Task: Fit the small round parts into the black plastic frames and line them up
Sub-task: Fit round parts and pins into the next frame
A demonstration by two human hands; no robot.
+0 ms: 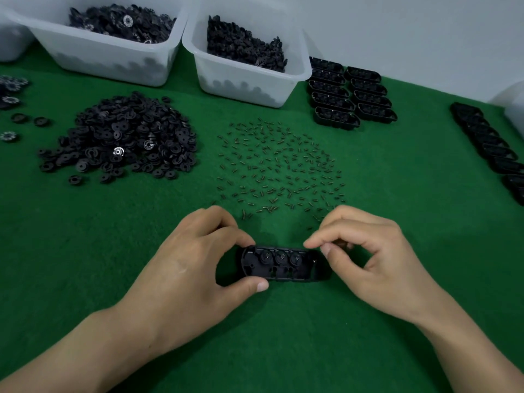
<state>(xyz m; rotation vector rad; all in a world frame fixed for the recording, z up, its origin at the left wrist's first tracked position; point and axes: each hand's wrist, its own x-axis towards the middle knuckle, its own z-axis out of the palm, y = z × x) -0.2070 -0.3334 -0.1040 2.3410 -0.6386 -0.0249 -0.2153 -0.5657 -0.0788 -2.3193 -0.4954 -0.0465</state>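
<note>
— Where's the black plastic frame?
— On the green counter, with three round parts seated in it. The left hand grips its left end, and the right hand pinches its right rim with curled fingers.
— Handling?
— Likely light and stiff. Hold it by the ends.

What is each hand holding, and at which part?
The left hand grips the black frame at its left end. The right hand pinches at its right end; what it pinches cannot be told.
</note>
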